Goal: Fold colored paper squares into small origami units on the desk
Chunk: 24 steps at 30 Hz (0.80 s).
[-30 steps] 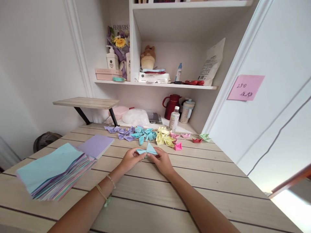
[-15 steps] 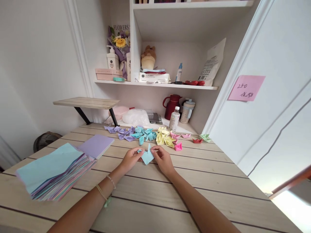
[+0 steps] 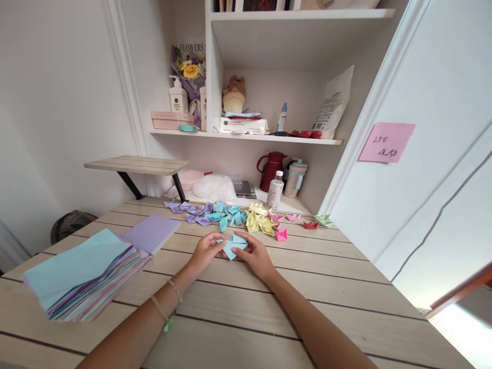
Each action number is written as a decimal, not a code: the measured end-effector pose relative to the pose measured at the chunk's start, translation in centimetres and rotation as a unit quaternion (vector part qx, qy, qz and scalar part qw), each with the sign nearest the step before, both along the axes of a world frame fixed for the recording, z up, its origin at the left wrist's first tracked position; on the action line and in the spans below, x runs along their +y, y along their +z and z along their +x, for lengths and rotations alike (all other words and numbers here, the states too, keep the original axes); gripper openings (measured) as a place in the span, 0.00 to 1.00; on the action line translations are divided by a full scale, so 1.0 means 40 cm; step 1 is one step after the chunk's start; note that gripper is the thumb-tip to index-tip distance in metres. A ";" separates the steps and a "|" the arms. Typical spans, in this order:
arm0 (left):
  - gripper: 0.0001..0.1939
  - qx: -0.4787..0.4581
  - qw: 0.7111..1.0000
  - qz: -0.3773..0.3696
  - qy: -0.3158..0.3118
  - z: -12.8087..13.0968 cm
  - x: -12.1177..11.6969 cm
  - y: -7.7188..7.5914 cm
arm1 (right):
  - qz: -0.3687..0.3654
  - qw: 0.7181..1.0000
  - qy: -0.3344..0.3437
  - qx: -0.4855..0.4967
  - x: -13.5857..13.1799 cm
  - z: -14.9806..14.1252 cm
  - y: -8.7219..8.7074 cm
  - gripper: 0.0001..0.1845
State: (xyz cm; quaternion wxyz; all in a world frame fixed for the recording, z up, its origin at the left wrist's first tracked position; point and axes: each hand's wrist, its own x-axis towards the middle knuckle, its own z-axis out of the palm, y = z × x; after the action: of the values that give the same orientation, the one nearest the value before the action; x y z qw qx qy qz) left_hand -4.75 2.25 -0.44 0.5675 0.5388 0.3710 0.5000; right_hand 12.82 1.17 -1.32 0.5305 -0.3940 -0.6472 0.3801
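A folded piece of light blue paper is held just above the wooden table, its point toward me. My left hand pinches its left side between thumb and fingers. On the right side, my right hand grips the paper, thumb in front and fingers behind its upper edge. Beyond my hands lie folded paper boats in groups: purple ones, blue ones, yellow ones and a bright pink one.
A thick stack of coloured paper lies at the left, near a purple pad. A red boat and a green boat sit at the right. Behind stand a clear bottle, a red jug and a small raised shelf.
The upright flap on the blue paper has been folded down to the right. My right hand's fingers have shifted over the paper's top right edge. The view has tilted slightly up.
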 end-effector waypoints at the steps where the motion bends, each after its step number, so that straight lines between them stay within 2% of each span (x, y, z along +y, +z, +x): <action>1: 0.18 0.004 1.000 -0.001 0.005 0.001 0.000 0.000 | -0.010 1.000 0.005 0.006 0.002 0.000 -0.002 0.28; 5: 0.19 0.018 1.000 0.002 0.024 0.004 -0.003 0.005 | -0.051 0.997 0.035 0.039 0.008 0.004 -0.008 0.30; 11: 0.22 0.042 0.998 0.034 0.044 0.001 -0.005 0.013 | -0.043 0.998 0.013 0.044 0.007 0.010 -0.006 0.26; 14: 0.21 0.060 0.996 0.058 0.036 -0.002 -0.003 0.008 | -0.013 1.000 -0.004 0.000 0.006 0.009 -0.007 0.23; 18: 0.17 0.115 0.989 0.091 0.035 -0.004 -0.006 0.000 | 0.062 0.991 -0.068 -0.099 0.006 0.004 -0.013 0.19; 21: 0.13 0.180 0.974 0.122 0.065 -0.009 -0.011 0.002 | 0.102 0.981 -0.082 -0.146 0.005 -0.001 -0.018 0.15; 24: 0.12 0.223 0.959 0.147 0.094 -0.015 -0.014 0.009 | 0.118 0.978 -0.094 -0.143 0.002 -0.004 -0.019 0.12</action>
State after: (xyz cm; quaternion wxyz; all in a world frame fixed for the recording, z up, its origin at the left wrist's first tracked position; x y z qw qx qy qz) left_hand -5.35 1.68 -0.07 0.3350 0.6768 0.4594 0.4676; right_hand 12.67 1.25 -2.09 0.5083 -0.4384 -0.7168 0.1889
